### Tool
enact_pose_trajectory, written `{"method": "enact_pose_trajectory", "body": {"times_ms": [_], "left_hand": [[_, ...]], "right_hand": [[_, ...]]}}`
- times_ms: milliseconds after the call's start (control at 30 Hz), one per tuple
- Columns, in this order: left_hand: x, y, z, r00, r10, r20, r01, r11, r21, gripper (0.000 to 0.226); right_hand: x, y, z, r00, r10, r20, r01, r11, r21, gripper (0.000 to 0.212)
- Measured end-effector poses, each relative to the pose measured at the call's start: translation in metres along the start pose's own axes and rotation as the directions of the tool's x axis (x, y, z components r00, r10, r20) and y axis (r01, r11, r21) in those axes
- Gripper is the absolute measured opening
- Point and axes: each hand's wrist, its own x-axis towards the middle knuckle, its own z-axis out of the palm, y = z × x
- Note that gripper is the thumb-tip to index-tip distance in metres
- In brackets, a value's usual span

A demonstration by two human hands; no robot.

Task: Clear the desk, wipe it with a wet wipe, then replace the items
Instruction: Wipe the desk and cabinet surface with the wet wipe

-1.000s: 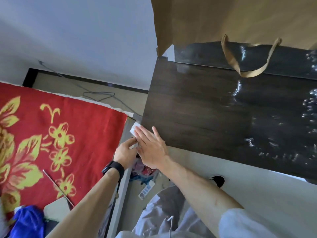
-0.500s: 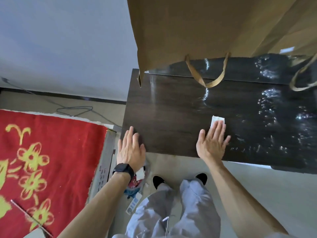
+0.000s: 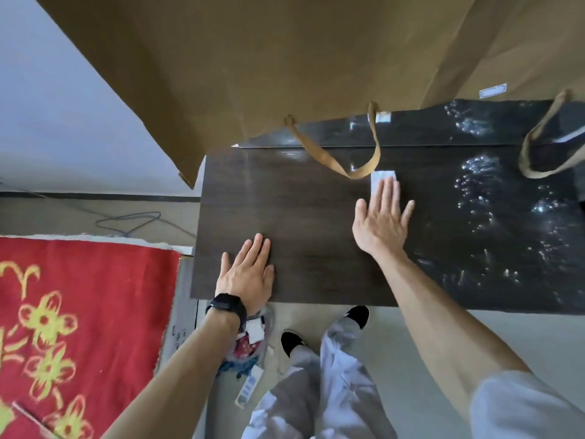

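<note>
Bright, even daylight fills your view, the pale wall evenly lit. Glare breaks into white speckles across the right half of the dark table, where the surface shines; the left half reads matte. Shadows are faint and soft-edged. The paper bag looms close to your lens and slightly soft, and the wide angle bows the table edges and the rug outward.

wet wipe mostly under right hand, paper bag cut off at top edge, desk cut off at right
</note>
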Motion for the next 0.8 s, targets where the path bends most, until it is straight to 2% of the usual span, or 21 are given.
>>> {"method": "enact_pose_trajectory", "body": {"times_ms": [67,100,167,233,300,333,400,467,533,600,667,733,800], "left_hand": [[0.003,0.005,-0.001,1.0,-0.026,-0.018,0.026,0.999,-0.022,0.056],[0.005,0.009,-0.003,0.999,-0.037,-0.04,0.036,0.999,-0.022,0.056],[0.01,0.015,-0.006,0.993,-0.047,-0.107,0.046,0.999,-0.009,0.052],[0.015,0.019,-0.009,0.986,-0.055,-0.157,0.056,0.998,-0.003,0.049],[0.02,0.023,-0.011,0.986,-0.056,-0.16,0.058,0.998,0.005,0.052],[0.022,0.025,-0.013,0.987,-0.06,-0.152,0.061,0.998,0.003,0.055],[0.025,0.031,-0.017,0.989,-0.072,-0.126,0.072,0.997,-0.005,0.058],[0.027,0.037,-0.019,0.992,-0.075,-0.105,0.075,0.997,-0.005,0.059],[0.027,0.043,-0.021,0.994,-0.07,-0.086,0.069,0.997,-0.018,0.06],[0.026,0.047,-0.019,0.995,-0.072,-0.067,0.071,0.997,-0.023,0.059],[0.024,0.05,-0.017,0.997,-0.073,-0.027,0.073,0.997,-0.02,0.058],[0.022,0.05,-0.013,0.997,-0.078,-0.002,0.078,0.997,-0.012,0.059],[0.021,0.05,-0.01,0.997,-0.071,-0.007,0.071,0.997,-0.015,0.06]], "right_hand": [[-0.007,0.002,-0.001,0.999,0.05,-0.016,-0.05,0.999,0.001,0.072],[-0.013,-0.007,0.001,1.0,0.016,-0.025,-0.016,1.0,-0.005,0.073],[-0.025,-0.036,0.01,0.977,-0.211,-0.022,0.21,0.977,-0.031,0.071],[-0.026,-0.065,0.02,0.878,-0.478,0.016,0.478,0.877,-0.048,0.068],[-0.006,-0.081,0.016,0.817,-0.572,0.08,0.575,0.817,-0.032,0.066],[0.009,-0.082,0.011,0.819,-0.567,0.092,0.572,0.82,-0.034,0.066],[0.038,-0.07,-0.001,0.881,-0.465,0.088,0.47,0.882,-0.034,0.064],[0.059,-0.044,-0.014,0.953,-0.296,0.062,0.298,0.954,-0.026,0.064],[0.067,-0.006,-0.024,0.995,-0.097,0.013,0.097,0.995,0.012,0.067],[0.065,0.028,-0.03,0.995,0.092,-0.035,-0.09,0.994,0.066,0.07],[0.056,0.044,-0.033,0.975,0.218,-0.042,-0.212,0.972,0.104,0.074],[0.042,0.034,-0.027,0.975,0.218,-0.041,-0.213,0.972,0.101,0.077],[0.02,0.005,-0.012,0.999,0.033,-0.032,-0.031,0.999,0.044,0.075]]}}
